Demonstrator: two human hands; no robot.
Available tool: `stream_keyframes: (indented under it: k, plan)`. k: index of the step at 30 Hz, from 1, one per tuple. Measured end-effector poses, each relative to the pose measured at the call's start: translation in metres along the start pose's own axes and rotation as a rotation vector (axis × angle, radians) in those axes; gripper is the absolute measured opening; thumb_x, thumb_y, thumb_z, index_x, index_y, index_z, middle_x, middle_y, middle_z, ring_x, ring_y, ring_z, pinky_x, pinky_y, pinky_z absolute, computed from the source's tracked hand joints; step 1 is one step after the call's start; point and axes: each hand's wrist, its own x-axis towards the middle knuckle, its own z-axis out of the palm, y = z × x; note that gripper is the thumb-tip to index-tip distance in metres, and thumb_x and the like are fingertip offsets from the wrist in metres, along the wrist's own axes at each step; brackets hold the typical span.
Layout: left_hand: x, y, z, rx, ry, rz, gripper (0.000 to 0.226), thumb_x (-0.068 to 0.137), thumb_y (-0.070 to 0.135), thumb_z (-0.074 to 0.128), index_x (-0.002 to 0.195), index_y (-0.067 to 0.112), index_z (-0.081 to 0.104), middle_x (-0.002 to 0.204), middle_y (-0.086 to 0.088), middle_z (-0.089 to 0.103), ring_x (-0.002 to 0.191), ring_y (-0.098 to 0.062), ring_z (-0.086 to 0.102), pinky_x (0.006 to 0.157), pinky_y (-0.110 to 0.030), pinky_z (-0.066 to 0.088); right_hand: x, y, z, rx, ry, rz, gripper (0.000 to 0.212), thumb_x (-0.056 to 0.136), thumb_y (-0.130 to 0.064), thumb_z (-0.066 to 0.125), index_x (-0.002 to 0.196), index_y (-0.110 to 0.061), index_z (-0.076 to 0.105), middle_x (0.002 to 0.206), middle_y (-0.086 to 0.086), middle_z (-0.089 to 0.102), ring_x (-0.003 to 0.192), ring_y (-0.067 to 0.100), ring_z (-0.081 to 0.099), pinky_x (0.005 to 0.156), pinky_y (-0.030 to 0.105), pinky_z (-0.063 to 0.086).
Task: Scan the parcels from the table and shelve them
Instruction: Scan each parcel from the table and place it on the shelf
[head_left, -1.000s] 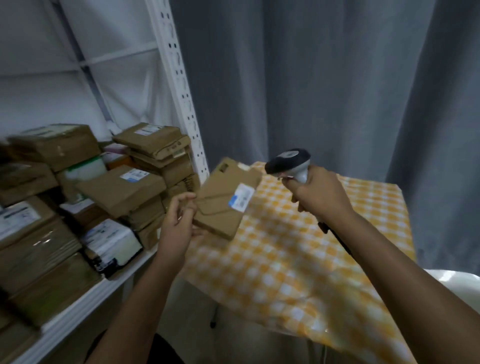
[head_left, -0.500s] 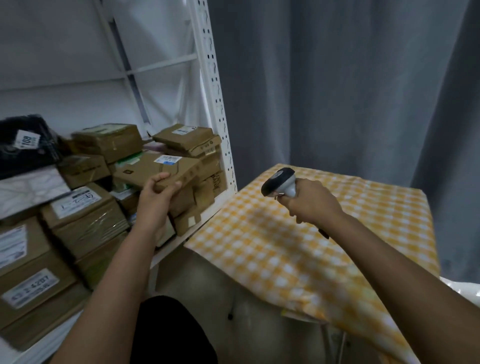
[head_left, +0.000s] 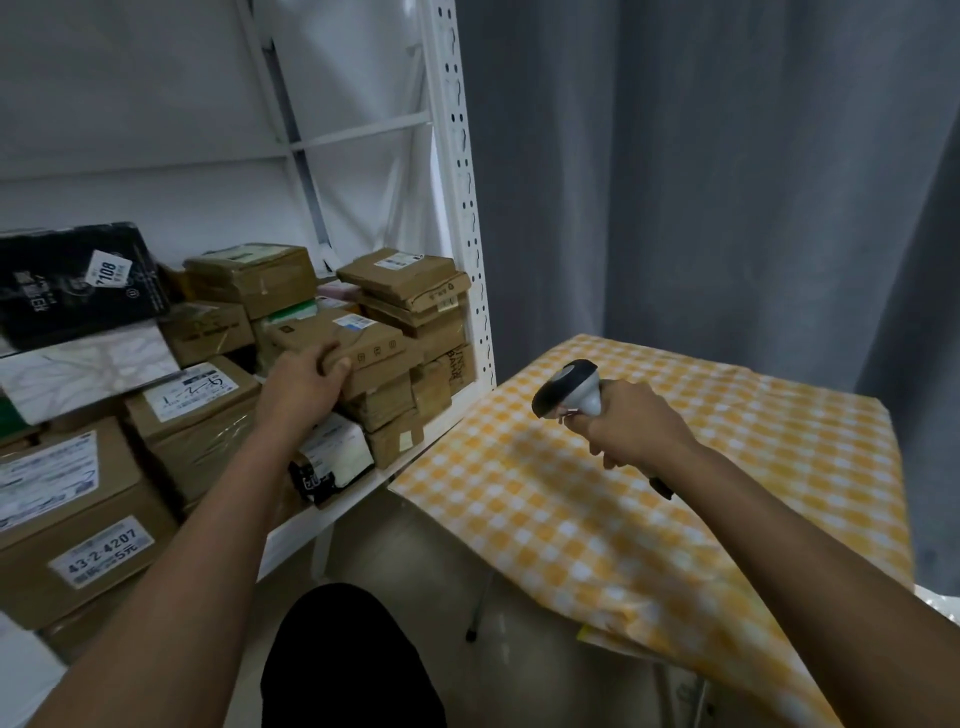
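A flat brown cardboard parcel (head_left: 363, 345) with a blue-and-white label lies on top of a stack of parcels on the white shelf (head_left: 332, 506). My left hand (head_left: 304, 387) grips its near left corner, fingers curled over the edge. My right hand (head_left: 631, 426) holds a grey and black barcode scanner (head_left: 569, 387) by its handle above the table with the yellow checked cloth (head_left: 649, 509). The scanner's head points left, toward the shelf.
The shelf is packed with brown boxes (head_left: 78, 514), a black box (head_left: 72, 283) and a white-wrapped parcel (head_left: 335, 457) near its front edge. A white perforated upright (head_left: 462, 171) stands between shelf and table. Grey curtains (head_left: 727, 182) hang behind the table.
My left hand carried the parcel from in front of the scanner over to the shelf and set it on the stack. The scanner hand dropped slightly over the table.
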Motion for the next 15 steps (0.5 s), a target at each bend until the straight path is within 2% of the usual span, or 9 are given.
stream_keyframes:
  k: [3, 6, 9, 13, 15]
  plan:
    - [-0.003, 0.000, 0.002, 0.036, -0.005, 0.015, 0.053, 0.101, 0.044, 0.053, 0.152, 0.031, 0.043, 0.147, -0.021, 0.043, 0.130, -0.040, 0.049, 0.103, -0.050, 0.044, 0.004, 0.005, 0.005, 0.042, -0.055, 0.005, 0.021, 0.091, -0.038, 0.061, 0.097, -0.019, 0.067, 0.068, -0.003, 0.072, 0.052, 0.011, 0.070, 0.068, 0.038, 0.062]
    - [-0.017, 0.007, 0.000, 0.072, 0.104, 0.050, 0.054, 0.102, 0.043, 0.051, 0.152, 0.026, 0.038, 0.147, -0.021, 0.040, 0.123, -0.042, 0.052, 0.093, -0.053, 0.050, 0.006, 0.013, 0.007, 0.095, -0.105, 0.016, 0.020, 0.090, -0.036, 0.064, 0.099, -0.018, 0.067, 0.068, -0.001, 0.073, 0.053, 0.013, 0.070, 0.059, 0.032, 0.059]
    - [-0.037, 0.027, 0.006, 0.065, 0.202, 0.139, 0.050, 0.103, 0.035, 0.052, 0.149, 0.021, 0.040, 0.147, -0.016, 0.041, 0.117, -0.037, 0.056, 0.085, -0.050, 0.051, 0.010, 0.027, 0.005, 0.154, -0.133, 0.060, 0.020, 0.092, -0.031, 0.065, 0.100, -0.012, 0.066, 0.069, 0.004, 0.073, 0.053, 0.016, 0.069, 0.051, 0.026, 0.051]
    - [-0.057, 0.062, 0.044, 0.018, 0.063, 0.298, 0.042, 0.102, 0.034, 0.053, 0.142, 0.022, 0.047, 0.133, -0.006, 0.050, 0.107, -0.028, 0.059, 0.084, -0.047, 0.054, 0.016, 0.060, -0.002, 0.222, -0.158, 0.195, 0.028, 0.094, -0.026, 0.067, 0.107, -0.002, 0.061, 0.072, 0.011, 0.072, 0.056, 0.020, 0.066, 0.051, 0.026, 0.051]
    - [-0.063, 0.078, 0.070, 0.013, -0.030, 0.384, 0.042, 0.102, 0.033, 0.054, 0.143, 0.024, 0.049, 0.132, -0.002, 0.053, 0.105, -0.024, 0.060, 0.083, -0.041, 0.053, 0.017, 0.079, -0.008, 0.248, -0.163, 0.246, 0.030, 0.095, -0.027, 0.064, 0.110, -0.001, 0.061, 0.074, 0.010, 0.072, 0.057, 0.019, 0.066, 0.051, 0.025, 0.050]
